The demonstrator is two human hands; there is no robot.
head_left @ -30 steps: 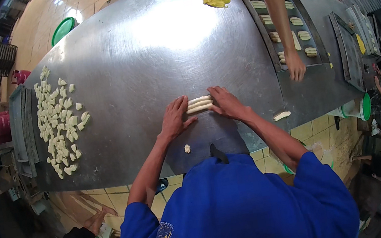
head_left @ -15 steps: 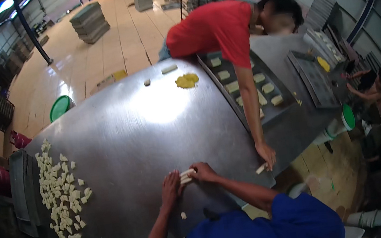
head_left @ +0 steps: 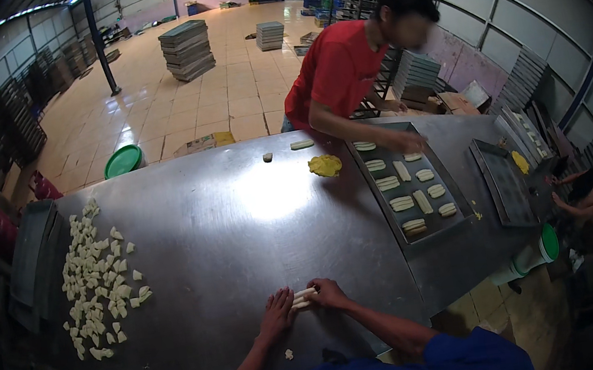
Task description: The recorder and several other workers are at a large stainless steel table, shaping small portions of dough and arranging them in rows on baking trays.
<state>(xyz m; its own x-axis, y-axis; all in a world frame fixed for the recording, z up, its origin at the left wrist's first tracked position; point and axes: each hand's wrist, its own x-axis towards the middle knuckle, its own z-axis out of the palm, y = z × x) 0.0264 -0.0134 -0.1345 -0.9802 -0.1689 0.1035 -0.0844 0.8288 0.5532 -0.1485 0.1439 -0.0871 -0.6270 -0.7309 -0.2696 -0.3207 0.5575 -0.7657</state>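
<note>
Several pale dough strips (head_left: 302, 299) lie side by side on the steel table (head_left: 199, 295) close in front of me. My left hand (head_left: 277, 312) grips their left end, fingers close together. At the other end, my right hand (head_left: 328, 294) has its fingers curled round the strips. A small dough scrap (head_left: 289, 354) sits nearer my body. To the far left spreads a heap of cut dough pieces (head_left: 96, 286).
A co-worker in a red shirt (head_left: 335, 60) reaches over a dark baking tray (head_left: 433, 228) of grouped dough strips. Yellow paste (head_left: 325, 165) lies beside it. Another tray (head_left: 506, 187) rests farther right; stacked trays (head_left: 32, 253) stand at the left edge.
The co-worker has straightened up and drawn the arm back from the near table edge to the tray; the dough strip there is gone. My hands remain on the strips. The view has tilted up.
</note>
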